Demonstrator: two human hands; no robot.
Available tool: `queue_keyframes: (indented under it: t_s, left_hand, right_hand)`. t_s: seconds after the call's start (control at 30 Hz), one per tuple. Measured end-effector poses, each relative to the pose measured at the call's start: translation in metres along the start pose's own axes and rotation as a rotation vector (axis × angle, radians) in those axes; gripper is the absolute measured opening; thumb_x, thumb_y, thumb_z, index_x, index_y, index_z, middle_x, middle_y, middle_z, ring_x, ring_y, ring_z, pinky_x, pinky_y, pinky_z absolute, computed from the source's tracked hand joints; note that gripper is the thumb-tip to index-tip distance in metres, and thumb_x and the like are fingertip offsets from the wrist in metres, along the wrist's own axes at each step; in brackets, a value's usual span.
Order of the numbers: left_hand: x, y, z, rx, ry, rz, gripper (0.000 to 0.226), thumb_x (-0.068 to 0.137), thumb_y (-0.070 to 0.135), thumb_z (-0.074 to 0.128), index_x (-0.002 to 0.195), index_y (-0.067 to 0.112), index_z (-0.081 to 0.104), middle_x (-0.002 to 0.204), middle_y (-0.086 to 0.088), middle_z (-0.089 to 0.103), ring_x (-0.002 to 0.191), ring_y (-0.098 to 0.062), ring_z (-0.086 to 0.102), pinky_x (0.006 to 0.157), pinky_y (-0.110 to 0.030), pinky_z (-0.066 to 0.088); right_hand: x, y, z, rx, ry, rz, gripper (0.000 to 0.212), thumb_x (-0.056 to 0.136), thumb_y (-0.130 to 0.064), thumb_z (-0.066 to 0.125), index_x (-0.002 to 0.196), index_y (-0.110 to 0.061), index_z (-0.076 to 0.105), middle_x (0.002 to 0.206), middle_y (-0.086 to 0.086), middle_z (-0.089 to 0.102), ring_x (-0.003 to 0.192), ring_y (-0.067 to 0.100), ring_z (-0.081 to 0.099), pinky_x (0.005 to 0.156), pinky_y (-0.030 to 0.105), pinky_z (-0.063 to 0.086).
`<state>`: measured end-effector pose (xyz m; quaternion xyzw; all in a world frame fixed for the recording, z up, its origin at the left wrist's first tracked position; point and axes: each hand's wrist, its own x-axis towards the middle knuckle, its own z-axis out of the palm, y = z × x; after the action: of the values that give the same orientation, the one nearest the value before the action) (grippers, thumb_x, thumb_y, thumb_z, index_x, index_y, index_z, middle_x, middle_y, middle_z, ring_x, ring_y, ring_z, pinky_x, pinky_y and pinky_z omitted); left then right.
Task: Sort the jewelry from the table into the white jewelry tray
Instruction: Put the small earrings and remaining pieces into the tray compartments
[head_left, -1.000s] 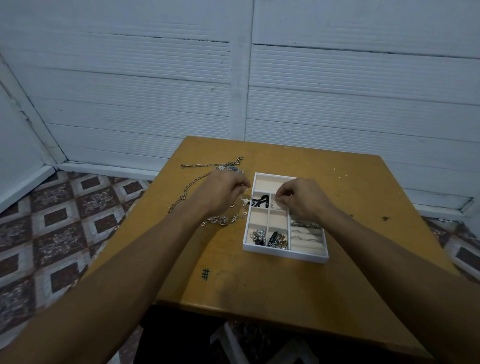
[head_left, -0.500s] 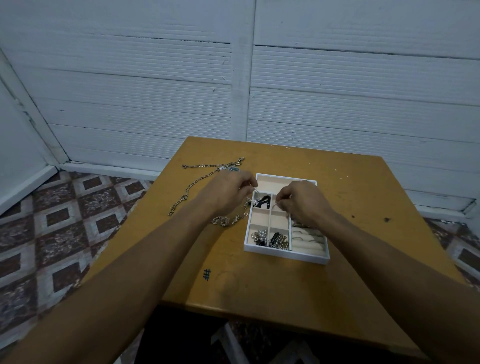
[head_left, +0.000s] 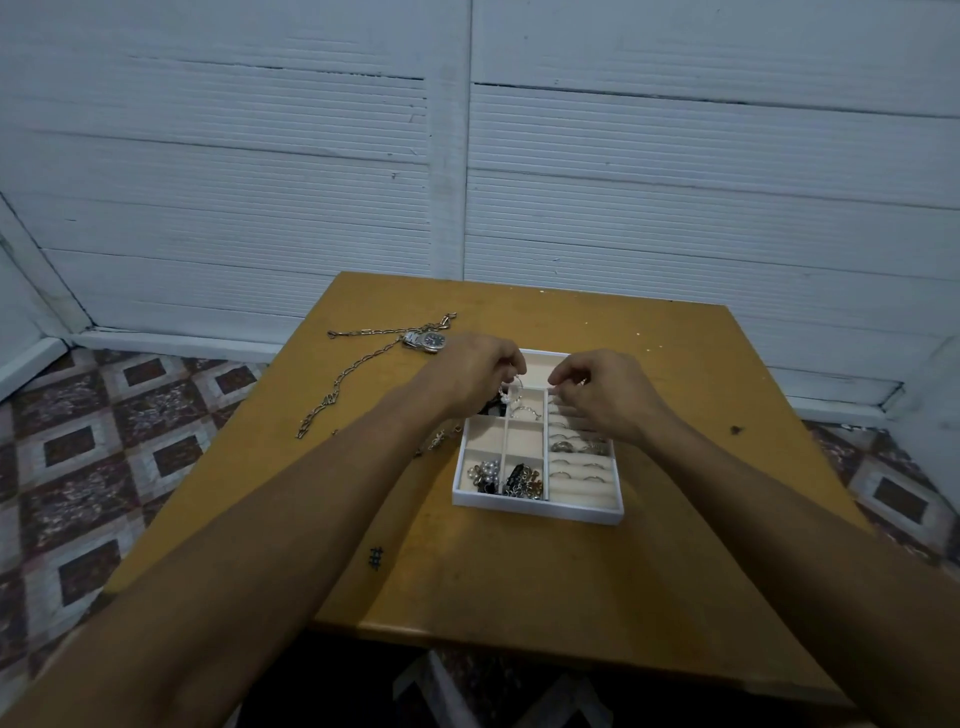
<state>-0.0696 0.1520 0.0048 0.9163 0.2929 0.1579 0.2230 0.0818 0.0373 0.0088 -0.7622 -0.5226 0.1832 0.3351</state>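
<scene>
The white jewelry tray sits mid-table, with rings in its right slots and dark and pearly pieces in its near compartments. My left hand hovers over the tray's far left corner and pinches a thin silver hoop above a compartment. My right hand hangs over the ring slots with fingers curled; whether it holds anything is not visible. A silver wristwatch and long chains lie on the table left of the tray. A small chain piece lies beside the tray, under my left forearm.
The yellow wooden table stands against a white panelled wall. Patterned floor tiles show on both sides. A black hash mark is on the tabletop near me.
Both hands have lifted slightly and moved apart above the tray. The left hand now holds the hoop over the tray's far compartments, and the watch has come into view beyond it.
</scene>
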Motion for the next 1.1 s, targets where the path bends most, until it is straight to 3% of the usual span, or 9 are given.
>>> queue_keyframes:
  t_s: [0.17,0.33,0.4,0.57,0.73,0.93,1.03,1.1]
  left_hand:
    - [0.014,0.01,0.012,0.082,-0.103,-0.026,0.02,0.095,0.012,0.052,0.104,0.017,0.07,0.106,-0.001,0.069,0.097,-0.017,0.061,0.082,-0.03,0.049]
    - [0.019,0.01,0.019,0.158,-0.139,-0.02,0.016,0.093,0.017,0.059,0.102,0.018,0.072,0.101,0.0,0.071,0.092,-0.016,0.063,0.085,-0.034,0.052]
    - [0.018,0.009,0.022,0.185,-0.13,-0.005,0.014,0.09,0.02,0.062,0.098,0.023,0.073,0.095,0.001,0.071,0.084,-0.014,0.064,0.082,-0.037,0.054]
    - [0.012,0.005,0.026,0.277,-0.061,0.088,0.016,0.088,0.029,0.064,0.102,0.028,0.072,0.097,-0.001,0.067,0.088,-0.016,0.06,0.08,-0.038,0.053]
    - [0.009,0.005,0.025,0.264,-0.019,0.133,0.019,0.086,0.034,0.066,0.104,0.031,0.072,0.094,-0.001,0.069,0.087,-0.015,0.061,0.08,-0.037,0.053]
    - [0.006,0.003,0.018,0.226,0.016,0.138,0.021,0.09,0.025,0.063,0.109,0.024,0.071,0.102,-0.003,0.07,0.096,-0.019,0.059,0.083,-0.034,0.049]
    - [-0.007,0.001,0.004,0.178,0.059,0.112,0.024,0.092,0.022,0.059,0.114,0.018,0.069,0.11,0.0,0.07,0.102,-0.015,0.06,0.086,-0.03,0.047]
    - [-0.022,-0.007,-0.008,0.133,0.114,0.083,0.023,0.092,0.023,0.058,0.113,0.018,0.069,0.109,0.001,0.071,0.099,-0.012,0.061,0.088,-0.03,0.049]
  right_hand:
    - [-0.003,0.009,-0.005,0.045,0.009,0.058,0.016,0.091,-0.005,0.055,0.087,-0.01,0.07,0.069,0.008,0.065,0.045,0.008,0.051,0.042,0.017,0.045]
    - [-0.003,0.017,-0.01,-0.037,0.03,0.037,0.017,0.09,-0.008,0.056,0.088,-0.014,0.071,0.075,-0.001,0.068,0.054,0.002,0.054,0.043,0.003,0.036]
    - [-0.003,0.02,-0.01,-0.091,0.031,0.031,0.016,0.089,-0.012,0.057,0.087,-0.019,0.072,0.079,-0.004,0.069,0.06,0.001,0.058,0.048,0.004,0.039]
    - [-0.003,0.02,-0.01,-0.094,0.031,0.027,0.015,0.089,-0.014,0.059,0.089,-0.021,0.073,0.083,-0.008,0.067,0.073,0.009,0.064,0.071,0.028,0.055]
    - [-0.004,0.021,-0.01,-0.127,0.035,0.016,0.015,0.088,-0.015,0.059,0.09,-0.021,0.073,0.086,-0.009,0.065,0.078,0.007,0.058,0.068,0.021,0.042]
    - [-0.007,0.014,-0.009,-0.089,0.034,0.024,0.016,0.089,-0.014,0.058,0.086,-0.022,0.071,0.081,-0.009,0.066,0.073,0.009,0.062,0.067,0.024,0.052]
    - [-0.013,0.008,-0.003,-0.005,0.035,0.011,0.017,0.089,-0.01,0.055,0.088,-0.019,0.07,0.072,-0.004,0.068,0.057,0.005,0.061,0.051,0.011,0.048]
    - [-0.016,0.001,0.002,-0.036,0.03,-0.036,0.016,0.088,-0.012,0.056,0.09,-0.021,0.07,0.072,-0.009,0.067,0.057,-0.002,0.058,0.05,0.005,0.04]
